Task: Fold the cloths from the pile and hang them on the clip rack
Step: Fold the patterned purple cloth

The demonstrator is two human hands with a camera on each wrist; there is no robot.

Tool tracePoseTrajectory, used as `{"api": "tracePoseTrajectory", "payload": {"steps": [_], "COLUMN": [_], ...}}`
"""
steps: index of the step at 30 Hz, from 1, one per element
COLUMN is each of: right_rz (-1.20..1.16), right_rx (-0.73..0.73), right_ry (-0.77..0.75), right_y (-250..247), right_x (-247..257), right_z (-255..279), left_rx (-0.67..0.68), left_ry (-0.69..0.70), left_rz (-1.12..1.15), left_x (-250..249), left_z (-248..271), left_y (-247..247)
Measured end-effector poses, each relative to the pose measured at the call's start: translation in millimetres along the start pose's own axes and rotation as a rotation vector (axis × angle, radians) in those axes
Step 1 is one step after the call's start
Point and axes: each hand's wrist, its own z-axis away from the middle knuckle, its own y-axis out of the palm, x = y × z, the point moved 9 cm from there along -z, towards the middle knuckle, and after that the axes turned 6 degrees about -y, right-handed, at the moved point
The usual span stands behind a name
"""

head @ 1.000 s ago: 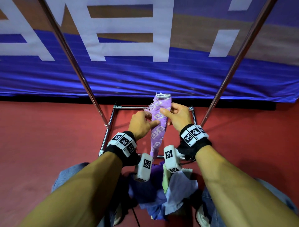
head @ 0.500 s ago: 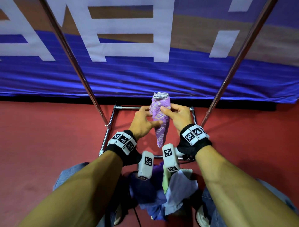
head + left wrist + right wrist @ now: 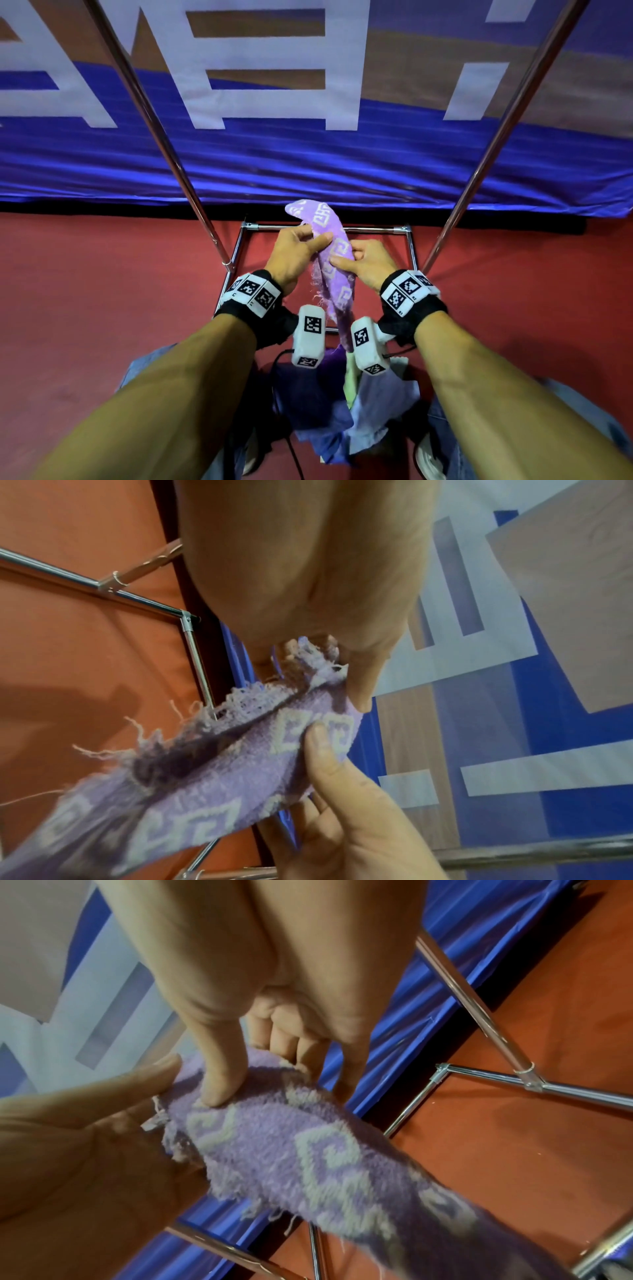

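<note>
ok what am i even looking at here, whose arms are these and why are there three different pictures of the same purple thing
These are a person's two bare arms, not a machine. The big picture comes from a camera worn on the head, looking down at the hands. The white blocks with black square patterns strapped at the wrists carry two more cameras, which give the two close-up pictures, each looking along one hand.

The left hand and the right hand both pinch a purple terry cloth with a pale key pattern and frayed edges, gathered into a long strip that hangs down between them.

Below the arms lies a pile of blue, purple and green cloths on the red floor. The shiny metal tubes belong to a rack frame, in front of a blue and white banner.
</note>
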Motion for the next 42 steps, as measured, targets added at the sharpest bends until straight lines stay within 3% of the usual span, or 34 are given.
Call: {"api": "tracePoseTrajectory", "payload": {"steps": [7, 13, 18, 21, 24, 27, 32, 35, 40, 42], "right_rz": [0.030, 0.166, 0.399, 0.587, 0.615, 0.625, 0.595, 0.635, 0.707, 0.711], "right_rx": [-0.047, 0.042, 0.033, 0.067, 0.121, 0.152, 0.076, 0.044, -0.004, 0.009], "right_ry": [-0.008, 0.067, -0.093, -0.153, -0.163, -0.163, -0.096, -0.085, -0.033, -0.031], "right_y": [-4.2, -2.9, -0.6, 5.2, 8.3, 5.7, -7.6, -15.3, -20.3, -21.4], "right_x": [6.8, -6.0, 13.9, 18.6, 23.1, 24.8, 23.5, 23.7, 21.2, 26.2], "right_z": [1.1, 2.0, 2.7, 5.6, 6.8, 6.3, 1.4, -0.8, -3.5, -5.0], "left_rx": [0.062, -0.187, -0.300, -0.240, -0.049, 0.031, -0.117, -0.141, 0.042, 0.078], "left_ry": [0.019, 0.002, -0.098, -0.006, 0.119, 0.055, 0.036, 0.050, -0.022, 0.012], "left_rz": [-0.041, -0.051, -0.314, -0.700, -0.854, -0.932, -1.024, -1.053, -1.129, -1.111], "left_x": [-1.1, 2.5, 19.1, 1.1, -0.3, 16.4, 4.4, 0.3, 8.8, -0.6], "left_z": [4.7, -1.5, -5.9, 1.7, 3.4, -1.6, -2.8, -2.2, -4.8, -4.2], "left_y": [9.4, -23.3, -39.3, -20.2, 4.7, 6.6, -4.1, -4.8, 2.5, 4.5]}}
